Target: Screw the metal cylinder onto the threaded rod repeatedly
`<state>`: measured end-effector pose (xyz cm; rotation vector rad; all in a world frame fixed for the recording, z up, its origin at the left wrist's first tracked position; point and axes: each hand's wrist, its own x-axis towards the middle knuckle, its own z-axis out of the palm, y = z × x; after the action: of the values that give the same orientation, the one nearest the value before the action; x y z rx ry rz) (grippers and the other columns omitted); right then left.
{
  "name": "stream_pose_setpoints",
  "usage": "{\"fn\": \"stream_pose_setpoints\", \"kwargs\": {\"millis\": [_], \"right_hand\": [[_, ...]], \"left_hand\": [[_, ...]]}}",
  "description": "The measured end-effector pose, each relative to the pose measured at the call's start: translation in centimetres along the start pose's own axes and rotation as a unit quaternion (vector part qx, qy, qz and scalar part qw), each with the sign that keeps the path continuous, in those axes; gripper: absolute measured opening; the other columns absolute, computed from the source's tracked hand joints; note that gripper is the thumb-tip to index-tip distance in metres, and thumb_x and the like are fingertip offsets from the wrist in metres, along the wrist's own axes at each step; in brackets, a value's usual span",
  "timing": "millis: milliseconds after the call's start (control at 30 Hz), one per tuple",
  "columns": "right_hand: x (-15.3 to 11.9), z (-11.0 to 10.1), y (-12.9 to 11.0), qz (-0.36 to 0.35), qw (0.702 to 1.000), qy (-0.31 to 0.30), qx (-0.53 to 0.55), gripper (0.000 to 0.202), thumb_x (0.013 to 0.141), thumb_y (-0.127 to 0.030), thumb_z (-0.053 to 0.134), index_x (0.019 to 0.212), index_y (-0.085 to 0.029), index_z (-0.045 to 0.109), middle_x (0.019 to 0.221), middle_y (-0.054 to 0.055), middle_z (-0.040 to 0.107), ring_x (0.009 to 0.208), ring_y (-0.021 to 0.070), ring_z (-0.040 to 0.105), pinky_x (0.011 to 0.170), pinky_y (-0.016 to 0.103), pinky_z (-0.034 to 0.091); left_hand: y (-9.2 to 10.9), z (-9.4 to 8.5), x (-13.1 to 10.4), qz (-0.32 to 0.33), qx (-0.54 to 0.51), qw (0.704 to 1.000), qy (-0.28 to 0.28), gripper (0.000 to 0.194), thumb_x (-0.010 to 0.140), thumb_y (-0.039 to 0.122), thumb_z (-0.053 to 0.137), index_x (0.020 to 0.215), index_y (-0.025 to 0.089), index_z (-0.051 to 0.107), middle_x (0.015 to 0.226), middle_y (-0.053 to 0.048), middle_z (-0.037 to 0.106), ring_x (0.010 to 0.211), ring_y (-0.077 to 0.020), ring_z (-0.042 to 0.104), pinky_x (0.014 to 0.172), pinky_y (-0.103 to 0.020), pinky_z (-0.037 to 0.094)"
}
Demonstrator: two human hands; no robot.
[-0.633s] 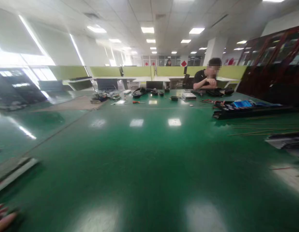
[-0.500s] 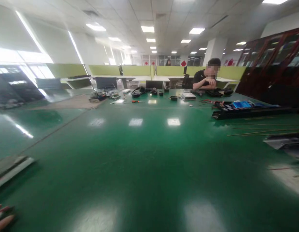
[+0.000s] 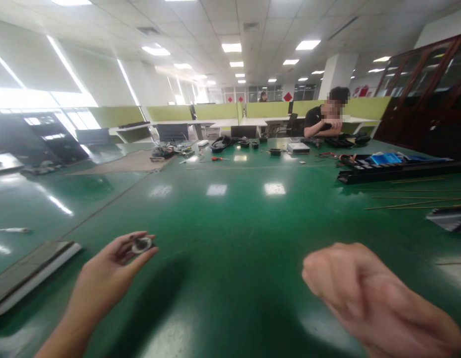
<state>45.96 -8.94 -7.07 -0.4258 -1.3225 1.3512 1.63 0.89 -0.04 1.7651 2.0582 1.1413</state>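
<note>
My left hand [image 3: 116, 258] is raised over the green table [image 3: 230, 223], at the left. Between its thumb and fingers it grips a small round part [image 3: 142, 244] with a pale ring and a dark centre; its exact kind does not show. On the right, my right hand [image 3: 368, 293] is closed into a fist above the tabletop, somewhat blurred. Whatever may be inside that fist is hidden.
A flat grey-and-white slab [image 3: 36, 273] lies left of my left hand. At right are a black tray-like rail [image 3: 394, 171], thin rods [image 3: 416, 201] and a grey piece [image 3: 446, 219]. Electronics, an orange screwdriver [image 3: 217, 158] and a seated person [image 3: 325, 117] are at the far edge.
My left hand has come up from the lower left corner, further into view with the small round part. My right hand has entered from the right. The view has shifted slightly left.
</note>
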Motion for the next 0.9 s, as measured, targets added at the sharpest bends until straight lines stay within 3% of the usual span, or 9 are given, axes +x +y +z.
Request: {"fn": "stream_pose_setpoints", "kwargs": {"millis": [67, 133, 233, 300, 400, 567, 700, 900], "right_hand": [[6.8, 2.9, -1.9, 0.021, 0.999, -0.006, 0.030, 0.041, 0.086, -0.054, 0.061, 0.065, -0.020, 0.053, 0.053, -0.003, 0.038, 0.049, 0.0107, 0.032, 0.048, 0.025, 0.027], [10.3, 3.9, -1.8, 0.097, 0.994, -0.036, -0.038, 0.034, 0.086, -0.043, 0.068, 0.068, -0.017, 0.055, 0.052, -0.006, 0.041, 0.046, 0.0077, 0.029, 0.045, 0.022, 0.023], [10.9, 2.8, 0.5, 0.157, 0.972, 0.003, -0.174, 0.024, 0.084, -0.036, 0.072, 0.080, -0.016, 0.058, 0.058, -0.005, 0.050, 0.046, 0.0073, 0.036, 0.045, 0.021, 0.026], [10.2, 1.7, 2.3, 0.164, 0.954, 0.035, -0.250, 0.019, 0.082, -0.029, 0.072, 0.088, -0.015, 0.060, 0.060, -0.006, 0.049, 0.050, 0.0085, 0.041, 0.048, 0.021, 0.029], [9.7, 0.7, 4.0, 0.176, 0.932, 0.047, -0.313, 0.023, 0.081, -0.023, 0.069, 0.101, -0.015, 0.060, 0.060, -0.006, 0.052, 0.050, 0.0091, 0.043, 0.049, 0.021, 0.031], [9.7, 0.9, 5.6, 0.188, 0.906, 0.033, -0.377, 0.036, 0.079, -0.017, 0.069, 0.114, -0.020, 0.059, 0.067, -0.005, 0.061, 0.052, 0.0104, 0.051, 0.051, 0.021, 0.036], [9.5, 1.1, 6.6, 0.205, 0.883, 0.044, -0.419, 0.043, 0.076, -0.012, 0.067, 0.117, -0.023, 0.060, 0.066, -0.006, 0.061, 0.054, 0.0107, 0.054, 0.052, 0.020, 0.036], [9.6, 1.3, 6.7, 0.219, 0.869, 0.050, -0.442, 0.040, 0.076, -0.014, 0.067, 0.114, -0.024, 0.063, 0.066, -0.006, 0.062, 0.054, 0.0109, 0.055, 0.054, 0.021, 0.036]], "left_hand": [[2.8, 3.1, 0.4, 0.052, -0.056, 0.995, -0.068, 0.064, 0.069, 0.067, 0.074, 0.109, 0.018, 0.067, 0.103, -0.002, 0.077, 0.098, -0.0238, 0.072, 0.102, -0.045, 0.051], [5.7, 6.1, 0.2, 0.108, -0.100, 0.980, -0.137, 0.051, 0.074, 0.055, 0.075, 0.109, 0.018, 0.069, 0.105, -0.004, 0.076, 0.095, -0.0238, 0.072, 0.096, -0.041, 0.055], [9.0, 9.9, -0.7, 0.199, -0.104, 0.951, -0.211, 0.033, 0.081, 0.038, 0.073, 0.110, 0.023, 0.071, 0.106, -0.003, 0.075, 0.096, -0.0219, 0.070, 0.092, -0.036, 0.055], [10.0, 11.6, -1.5, 0.258, -0.099, 0.927, -0.255, 0.029, 0.083, 0.031, 0.071, 0.112, 0.025, 0.070, 0.105, -0.003, 0.073, 0.097, -0.0215, 0.067, 0.090, -0.036, 0.053], [9.8, 13.1, -2.2, 0.306, -0.104, 0.897, -0.302, 0.027, 0.088, 0.029, 0.068, 0.114, 0.026, 0.068, 0.101, -0.003, 0.070, 0.094, -0.0202, 0.065, 0.086, -0.034, 0.051], [7.4, 15.1, -2.3, 0.319, -0.138, 0.877, -0.333, 0.032, 0.091, 0.028, 0.064, 0.123, 0.029, 0.061, 0.110, -0.003, 0.068, 0.101, -0.0194, 0.063, 0.090, -0.032, 0.050], [6.6, 16.6, -2.1, 0.270, -0.160, 0.884, -0.348, 0.039, 0.083, 0.021, 0.071, 0.119, 0.028, 0.061, 0.114, -0.002, 0.068, 0.104, -0.0198, 0.064, 0.093, -0.031, 0.048], [6.9, 17.0, -2.0, 0.217, -0.164, 0.890, -0.367, 0.023, 0.080, 0.018, 0.072, 0.102, 0.025, 0.065, 0.099, 0.000, 0.070, 0.092, -0.0188, 0.065, 0.083, -0.028, 0.049]]}}
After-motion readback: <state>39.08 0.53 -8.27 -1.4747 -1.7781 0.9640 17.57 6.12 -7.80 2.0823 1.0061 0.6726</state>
